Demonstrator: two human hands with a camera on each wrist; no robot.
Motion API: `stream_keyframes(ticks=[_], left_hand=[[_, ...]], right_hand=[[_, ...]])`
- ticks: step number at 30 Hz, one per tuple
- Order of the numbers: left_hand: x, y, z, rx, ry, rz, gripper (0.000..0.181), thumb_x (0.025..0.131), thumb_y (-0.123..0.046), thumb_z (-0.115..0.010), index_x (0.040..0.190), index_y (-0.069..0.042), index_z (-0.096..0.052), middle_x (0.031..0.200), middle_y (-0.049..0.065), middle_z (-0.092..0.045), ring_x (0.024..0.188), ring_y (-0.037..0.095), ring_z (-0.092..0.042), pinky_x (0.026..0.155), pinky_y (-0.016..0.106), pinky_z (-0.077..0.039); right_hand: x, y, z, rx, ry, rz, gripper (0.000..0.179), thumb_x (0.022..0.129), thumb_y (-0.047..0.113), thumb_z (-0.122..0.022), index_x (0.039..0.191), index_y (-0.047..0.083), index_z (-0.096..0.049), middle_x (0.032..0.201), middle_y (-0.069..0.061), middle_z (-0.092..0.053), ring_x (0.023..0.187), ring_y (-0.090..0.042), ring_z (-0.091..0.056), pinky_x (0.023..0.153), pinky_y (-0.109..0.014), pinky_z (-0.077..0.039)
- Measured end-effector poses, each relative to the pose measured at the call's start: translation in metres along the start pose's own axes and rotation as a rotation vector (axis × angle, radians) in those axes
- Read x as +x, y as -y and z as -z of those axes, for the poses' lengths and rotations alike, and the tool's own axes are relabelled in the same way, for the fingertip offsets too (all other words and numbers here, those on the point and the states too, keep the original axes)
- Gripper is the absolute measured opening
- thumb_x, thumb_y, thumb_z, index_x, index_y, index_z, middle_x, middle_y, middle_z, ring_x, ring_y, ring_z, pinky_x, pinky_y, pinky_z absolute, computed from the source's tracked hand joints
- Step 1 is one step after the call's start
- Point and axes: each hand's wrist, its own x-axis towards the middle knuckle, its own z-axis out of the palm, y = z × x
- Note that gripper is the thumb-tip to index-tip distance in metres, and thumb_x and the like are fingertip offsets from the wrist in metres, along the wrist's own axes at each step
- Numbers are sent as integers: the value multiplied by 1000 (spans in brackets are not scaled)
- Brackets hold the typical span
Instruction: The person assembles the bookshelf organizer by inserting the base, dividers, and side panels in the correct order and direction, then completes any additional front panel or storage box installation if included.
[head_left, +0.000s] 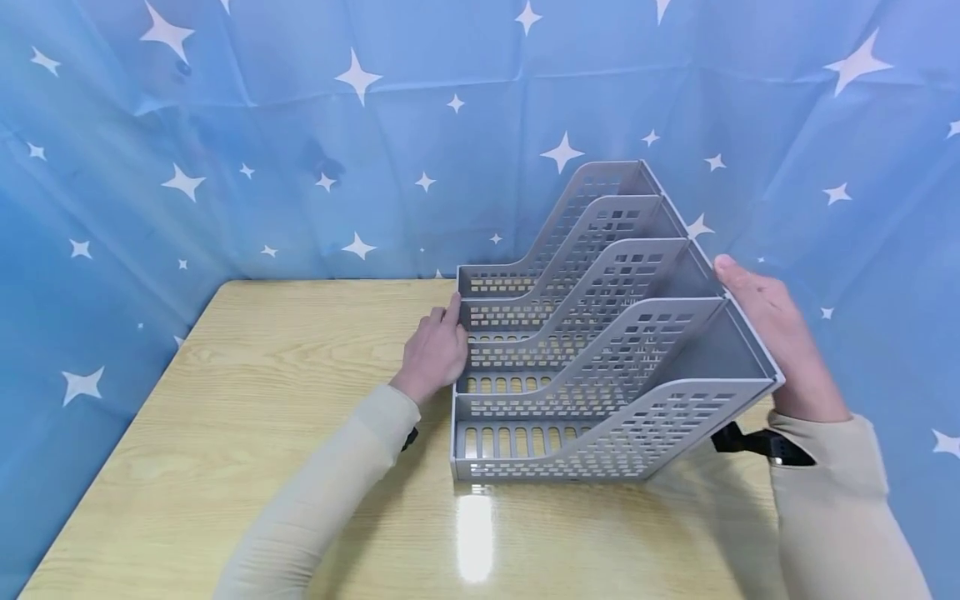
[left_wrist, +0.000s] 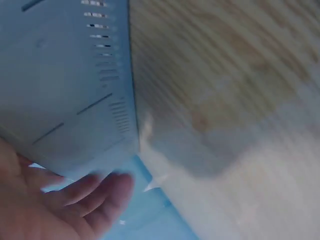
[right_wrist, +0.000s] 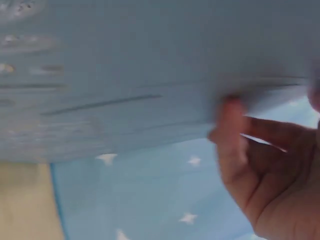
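A grey plastic desktop file holder [head_left: 558, 392] with several upright slots stands on the wooden table, its low end on the left and its tall back panel on the right. My left hand [head_left: 437, 354] rests at the rim of the low end, one finger lying along it. In the left wrist view its fingers [left_wrist: 117, 192] show loosely bent by the panel's edge. My right hand [head_left: 783, 333] touches the outside of the tall back panel near its upper edge. The right wrist view shows a fingertip [right_wrist: 232, 107] against that panel, with the other fingers relaxed.
The light wood table [head_left: 262, 417] reaches back to a blue curtain [head_left: 285, 150] with white stars. A dark band [head_left: 761, 443] sits at the right wrist. A bright reflection lies on the tabletop in front of the holder.
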Motion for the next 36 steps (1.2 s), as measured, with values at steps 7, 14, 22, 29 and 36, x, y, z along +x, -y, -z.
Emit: stream_keyframes(ticks=[7, 14, 22, 29, 36], left_hand=[[9, 25, -7, -47, -80, -210, 60, 100, -17, -34, 159, -7, -39, 171, 6, -26, 158, 28, -21, 124, 54, -23], [-17, 26, 0, 71, -161, -135, 59, 95, -17, -40, 153, -4, -45, 158, 14, -45, 143, 43, -38, 120, 57, -28], [-65, 30, 7, 189, -362, -29, 40, 93, -28, -38, 115, -1, -56, 110, 20, -58, 106, 43, -47, 101, 58, -33], [-91, 18, 14, 446, -409, 28, 60, 99, -41, -28, 102, 8, -61, 98, 30, -64, 110, 54, -58, 113, 65, -28], [-96, -8, 9, 605, -431, 80, 71, 101, -43, -23, 95, 14, -64, 85, 28, -67, 86, 47, -67, 102, 66, -40]], right_hand=[[-14, 17, 14, -153, 155, 117, 39, 114, 22, -39, 146, 15, -60, 116, 7, -76, 93, -9, -76, 71, -23, -60], [-24, 22, 14, -329, 102, 162, 38, 113, 16, -42, 146, 13, -60, 110, 9, -77, 100, -1, -70, 86, -11, -49], [-28, 5, 6, -341, 72, 222, 38, 112, 15, -45, 146, 7, -57, 121, 12, -72, 95, -3, -70, 84, -15, -50], [-32, -27, -32, -672, 166, 158, 57, 109, 23, -54, 156, -4, -36, 150, -29, -49, 106, -28, -71, 87, -32, -58], [-28, -71, -74, -553, 308, 156, 79, 106, 20, -61, 164, 0, -11, 165, -30, -23, 123, -46, -62, 95, -50, -56]])
